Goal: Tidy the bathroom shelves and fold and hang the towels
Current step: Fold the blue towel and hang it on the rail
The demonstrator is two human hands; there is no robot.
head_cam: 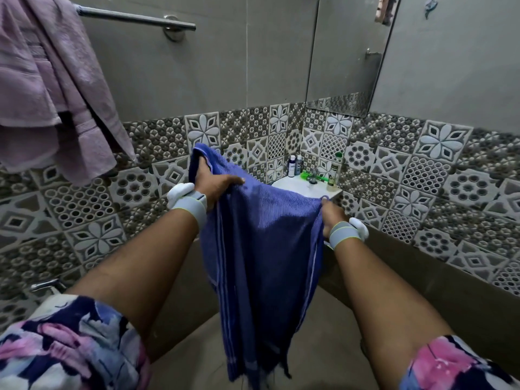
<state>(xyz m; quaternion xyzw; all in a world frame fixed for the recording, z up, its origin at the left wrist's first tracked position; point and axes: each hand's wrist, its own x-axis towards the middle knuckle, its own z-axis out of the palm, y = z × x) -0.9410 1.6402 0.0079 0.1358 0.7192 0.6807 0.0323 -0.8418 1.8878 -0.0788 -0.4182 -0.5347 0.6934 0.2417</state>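
Note:
A blue towel (261, 249) with pale stripes hangs in front of me, stretched between both hands. My left hand (215, 182) grips its upper left corner, fingers tucked inside the cloth. My right hand (332, 215) pinches the upper right edge, slightly lower. The towel's lower end drops toward the floor. A lilac towel (47, 80) hangs bunched over the metal towel rail (135, 18) at the upper left. The right half of that rail is bare.
A small white corner shelf (306, 187) behind the blue towel holds two dark bottles (295, 166), a tall green-capped bottle (334, 173) and a green item. A mirror (349, 57) hangs on the wall above. A tap (46, 285) juts out at lower left. Patterned tiles line the walls.

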